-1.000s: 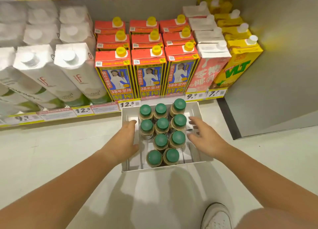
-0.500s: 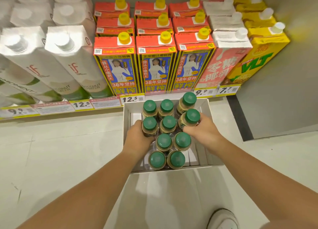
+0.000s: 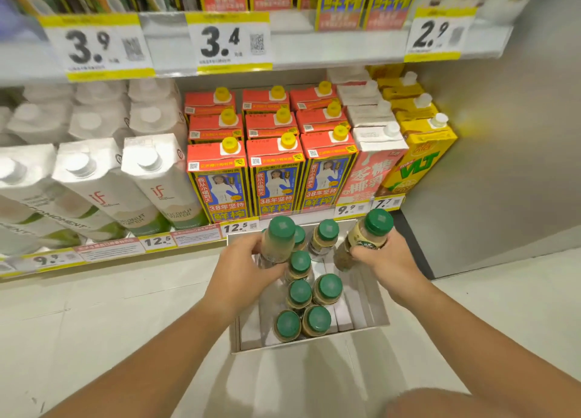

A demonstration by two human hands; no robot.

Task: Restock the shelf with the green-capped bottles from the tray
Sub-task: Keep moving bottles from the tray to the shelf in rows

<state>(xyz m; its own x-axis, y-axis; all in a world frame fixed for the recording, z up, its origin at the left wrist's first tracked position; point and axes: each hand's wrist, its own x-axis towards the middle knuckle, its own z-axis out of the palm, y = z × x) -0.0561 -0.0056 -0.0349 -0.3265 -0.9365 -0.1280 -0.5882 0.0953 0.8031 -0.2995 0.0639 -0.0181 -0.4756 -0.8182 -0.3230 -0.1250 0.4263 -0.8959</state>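
Observation:
A white cardboard tray (image 3: 375,304) sits on the floor in front of the bottom shelf. Several green-capped bottles (image 3: 300,293) of beige drink stand upright in it. My left hand (image 3: 242,268) is shut on one green-capped bottle (image 3: 278,238), raised above the tray's left side. My right hand (image 3: 388,262) is shut on another green-capped bottle (image 3: 366,235), raised above the tray's right side and tilted slightly left. Both held bottles are clear of the ones that stand in the tray.
The bottom shelf (image 3: 188,244) holds white coconut-water cartons (image 3: 157,178), red-topped cartons with yellow caps (image 3: 273,172), a pink carton (image 3: 374,166) and yellow cartons (image 3: 421,153). A higher shelf (image 3: 298,48) carries price tags. A grey wall panel (image 3: 503,166) stands at the right. The floor is pale tile.
Each hand has closed on a bottle and lifted it out of the tray. The camera has tilted up, bringing the upper shelf edge into view.

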